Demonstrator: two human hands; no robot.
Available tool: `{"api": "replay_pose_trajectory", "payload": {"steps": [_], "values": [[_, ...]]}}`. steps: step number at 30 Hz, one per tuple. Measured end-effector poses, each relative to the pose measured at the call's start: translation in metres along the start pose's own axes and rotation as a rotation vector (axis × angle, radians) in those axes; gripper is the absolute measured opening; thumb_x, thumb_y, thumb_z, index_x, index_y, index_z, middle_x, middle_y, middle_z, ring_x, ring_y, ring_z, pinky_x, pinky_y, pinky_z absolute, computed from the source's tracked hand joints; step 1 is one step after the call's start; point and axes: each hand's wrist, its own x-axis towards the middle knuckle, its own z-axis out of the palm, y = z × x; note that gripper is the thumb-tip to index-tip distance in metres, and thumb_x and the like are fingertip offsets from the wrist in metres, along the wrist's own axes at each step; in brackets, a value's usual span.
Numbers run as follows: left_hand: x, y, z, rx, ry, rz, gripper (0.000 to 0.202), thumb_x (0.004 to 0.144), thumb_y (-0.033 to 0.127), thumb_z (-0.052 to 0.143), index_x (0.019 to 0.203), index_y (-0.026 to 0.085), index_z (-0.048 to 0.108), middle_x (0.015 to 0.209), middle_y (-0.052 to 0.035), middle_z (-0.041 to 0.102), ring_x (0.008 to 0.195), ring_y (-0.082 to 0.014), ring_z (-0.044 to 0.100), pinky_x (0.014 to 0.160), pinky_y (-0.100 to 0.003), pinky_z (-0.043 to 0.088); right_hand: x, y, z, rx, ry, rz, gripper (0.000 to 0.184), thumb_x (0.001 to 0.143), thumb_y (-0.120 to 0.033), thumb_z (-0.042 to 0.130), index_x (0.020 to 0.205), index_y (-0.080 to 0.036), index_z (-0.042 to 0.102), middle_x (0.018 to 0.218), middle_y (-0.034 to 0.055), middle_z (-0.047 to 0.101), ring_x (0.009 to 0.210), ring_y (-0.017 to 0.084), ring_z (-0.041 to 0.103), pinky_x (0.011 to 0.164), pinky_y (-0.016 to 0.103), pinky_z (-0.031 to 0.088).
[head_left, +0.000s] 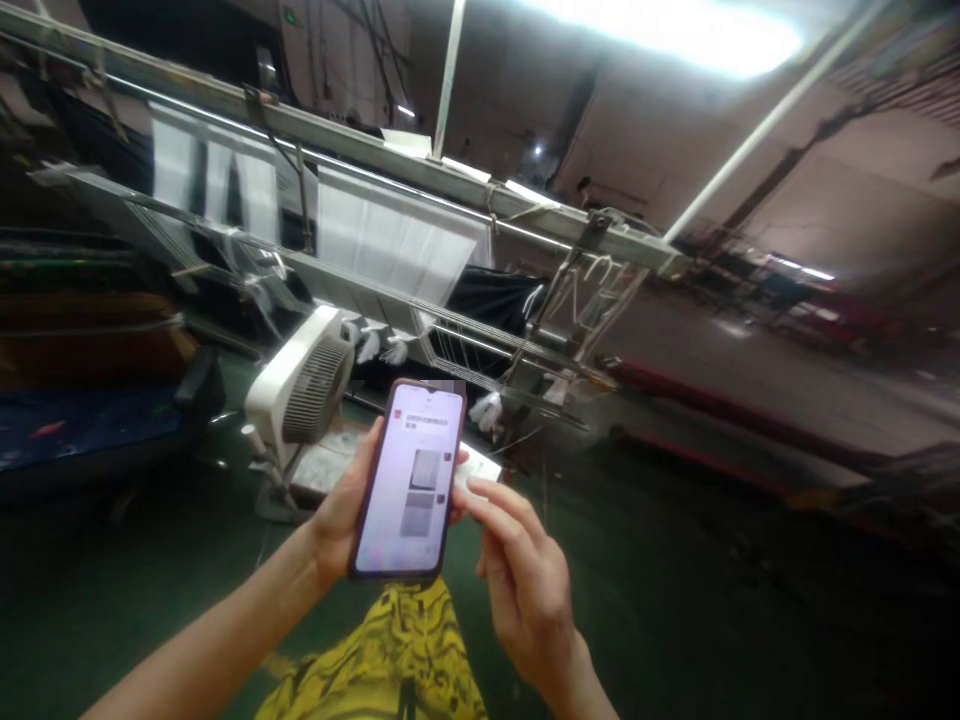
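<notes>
**Left hand:** a smartphone (405, 480) is gripped upright in the left hand (337, 515), with the palm behind the phone's lower edge and the fingers (459, 482) wrapped round to its far side. The hand is closed firmly on the phone.

**Right hand:** the right hand (525, 590) is raised just beside the phone's lower right edge, loosely curled and half open, with nothing held. Its fingertips (480, 490) are brought close to the phone, but contact cannot be confirmed.

**Smartphone:** it is held between the hands, above a yellow-and-black patterned garment (390, 650). The screen is lit pale lilac, and two grey image thumbnails are shown on it — the small text is too blurred to be read.

**Nearby:** a white box fan (304, 385) with a grey grille is stood on a stand beyond the left hand. A white sheet (480, 465) is seen behind the phone, partly hidden by it.

**Machine:** a long metal frame (360, 150) is seen tilted across the view, with white fabric panels (390, 235) hung from it, and white thread tufts (367, 347) tied along a lower rail. Black cloth (487, 300) is seen behind.

**Surroundings:** a green floor (135, 600) is spread beneath everything, and a bright ceiling light (660, 25) is seen overhead.
</notes>
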Motion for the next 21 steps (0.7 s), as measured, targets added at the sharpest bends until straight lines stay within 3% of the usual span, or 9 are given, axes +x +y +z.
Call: {"api": "replay_pose_trajectory", "payload": {"steps": [2, 5, 14, 21], "values": [[0.002, 0.004, -0.002, -0.009, 0.007, -0.006, 0.066, 0.085, 0.056, 0.032, 0.114, 0.002, 0.057, 0.104, -0.0195, 0.066, 0.090, -0.0253, 0.064, 0.084, -0.036, 0.047, 0.006, -0.002, 0.004, -0.044, -0.021, -0.049, 0.043, 0.083, -0.001, 0.040, 0.122, -0.016, 0.048, 0.122, 0.0124, 0.054, 0.111, 0.021, 0.054, 0.083, 0.031, 0.054], [0.002, 0.008, -0.003, -0.013, 0.005, -0.018, 0.064, 0.086, 0.055, 0.032, 0.113, 0.003, 0.058, 0.103, -0.0189, 0.066, 0.090, -0.0256, 0.064, 0.081, -0.037, 0.048, 0.013, -0.002, 0.008, -0.138, -0.039, -0.099, 0.044, 0.083, 0.001, 0.038, 0.123, -0.013, 0.047, 0.123, 0.0145, 0.054, 0.115, 0.021, 0.051, 0.090, 0.032, 0.051], [-0.003, 0.010, -0.009, -0.017, 0.014, -0.077, 0.061, 0.084, 0.056, 0.036, 0.117, 0.008, 0.056, 0.092, -0.0151, 0.069, 0.086, -0.0253, 0.064, 0.081, -0.038, 0.047, 0.021, -0.010, 0.019, -0.334, -0.151, -0.188, 0.038, 0.087, -0.002, 0.035, 0.122, -0.007, 0.048, 0.122, 0.0186, 0.056, 0.112, 0.021, 0.055, 0.080, 0.028, 0.055], [-0.006, 0.007, -0.006, 0.002, -0.029, -0.056, 0.068, 0.086, 0.056, 0.028, 0.119, 0.003, 0.053, 0.095, -0.0182, 0.068, 0.082, -0.0246, 0.065, 0.082, -0.038, 0.046, 0.017, -0.019, 0.009, -0.216, -0.015, -0.132, 0.045, 0.083, 0.001, 0.037, 0.124, -0.013, 0.047, 0.125, 0.0161, 0.053, 0.115, 0.022, 0.052, 0.086, 0.032, 0.053]]}}
